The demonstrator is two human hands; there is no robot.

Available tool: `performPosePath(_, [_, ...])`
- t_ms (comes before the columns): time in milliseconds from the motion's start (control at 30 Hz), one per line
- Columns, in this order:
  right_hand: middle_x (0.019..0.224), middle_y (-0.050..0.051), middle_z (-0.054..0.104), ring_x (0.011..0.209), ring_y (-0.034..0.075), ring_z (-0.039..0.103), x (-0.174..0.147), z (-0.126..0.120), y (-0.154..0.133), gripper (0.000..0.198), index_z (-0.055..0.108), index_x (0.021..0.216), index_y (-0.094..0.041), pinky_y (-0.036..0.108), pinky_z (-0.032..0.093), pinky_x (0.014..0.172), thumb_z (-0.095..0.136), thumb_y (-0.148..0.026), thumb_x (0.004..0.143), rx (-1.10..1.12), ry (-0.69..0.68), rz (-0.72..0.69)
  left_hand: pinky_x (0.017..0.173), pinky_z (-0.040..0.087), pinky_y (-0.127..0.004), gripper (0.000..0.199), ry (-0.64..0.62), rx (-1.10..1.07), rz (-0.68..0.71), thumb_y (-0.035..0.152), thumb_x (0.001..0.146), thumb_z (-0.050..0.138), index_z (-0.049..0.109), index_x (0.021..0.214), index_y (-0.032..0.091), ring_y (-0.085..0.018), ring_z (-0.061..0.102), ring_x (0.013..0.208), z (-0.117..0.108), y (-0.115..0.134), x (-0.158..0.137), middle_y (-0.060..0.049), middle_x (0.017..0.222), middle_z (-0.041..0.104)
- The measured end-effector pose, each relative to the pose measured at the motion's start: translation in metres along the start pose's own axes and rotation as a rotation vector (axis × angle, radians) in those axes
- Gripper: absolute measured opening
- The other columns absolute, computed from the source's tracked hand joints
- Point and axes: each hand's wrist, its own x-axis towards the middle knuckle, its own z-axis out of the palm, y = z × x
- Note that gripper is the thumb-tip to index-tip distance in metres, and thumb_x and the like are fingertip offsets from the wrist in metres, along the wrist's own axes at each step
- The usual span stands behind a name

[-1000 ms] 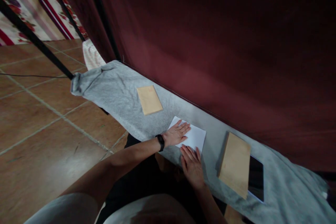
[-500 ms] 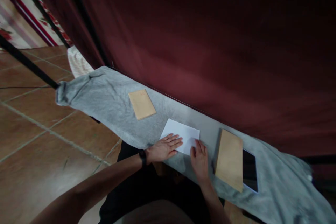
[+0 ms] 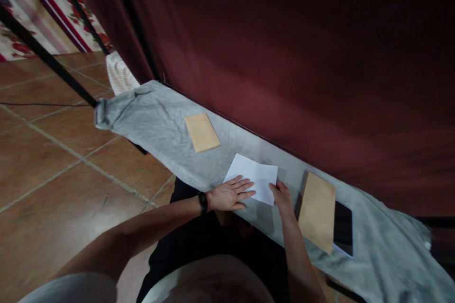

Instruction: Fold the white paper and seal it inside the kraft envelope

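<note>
A white folded sheet of paper (image 3: 256, 178) lies on a long table under a grey cloth (image 3: 156, 123). My left hand (image 3: 230, 194) lies flat with spread fingers on the paper's near left edge; a black band circles that wrist. My right hand (image 3: 283, 197) sits at the paper's near right corner, fingers curled onto the corner. Whether it pinches the corner or only presses on it cannot be told.
A small brown envelope (image 3: 202, 132) lies to the left on the cloth. To the right a larger brown envelope stack (image 3: 317, 211) rests partly over a dark tablet (image 3: 343, 234). A dark red curtain (image 3: 302, 66) hangs behind the table; black stand poles (image 3: 46, 57) cross the tiled floor at left.
My left hand slid from the middle of the paper to its near left edge. My right hand moved from the near edge to the right corner.
</note>
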Motion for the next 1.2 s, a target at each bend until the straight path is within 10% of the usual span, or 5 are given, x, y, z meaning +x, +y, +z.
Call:
performPosePath(333, [0.09,0.007,0.07,0.079,0.02,0.063,0.001,-0.055,-0.074,0.043,0.065,0.099,-0.016,0.031,0.05,0.073,0.055,-0.057,0.09,0.113,0.37,-0.338,0.126,0.005,-0.046,0.065,0.098,0.091,-0.091,0.042,0.102,0.043,0.019,0.159,0.022,-0.021,0.01,0.154,-0.013,0.005,0.0,-0.005,0.165,0.02])
performPosePath(700, [0.115,0.006,0.072,0.103,0.02,0.069,-0.08,0.012,-0.028,0.035,0.066,0.116,-0.021,0.032,0.055,0.093,0.048,-0.003,0.091,-0.594,-0.12,-0.718,0.117,0.038,-0.043,0.045,0.53,-0.414,-0.503,0.026,0.102,0.036,0.049,0.145,0.022,-0.021,0.044,0.14,-0.003,-0.022,-0.027,-0.009,0.153,0.047])
performPosePath(1000, [0.132,0.008,0.066,0.12,0.021,0.062,-0.096,0.008,-0.013,0.047,0.061,0.13,-0.019,0.036,0.051,0.104,0.05,0.0,0.088,-0.591,-0.203,-0.788,0.122,0.026,-0.044,0.041,0.078,-0.603,-0.229,0.043,0.1,0.048,0.061,0.135,0.025,-0.022,0.047,0.138,-0.025,-0.012,0.008,-0.006,0.143,0.059])
performPosePath(1200, [0.115,0.006,0.072,0.101,0.02,0.069,-0.08,-0.005,-0.029,0.037,0.064,0.124,-0.023,0.032,0.055,0.091,0.049,-0.007,0.094,-0.588,-0.255,-0.792,0.117,0.033,-0.043,0.051,0.12,-0.635,-0.152,0.048,0.091,0.063,0.059,0.137,0.027,-0.025,0.048,0.137,-0.028,-0.007,-0.019,-0.007,0.145,0.056])
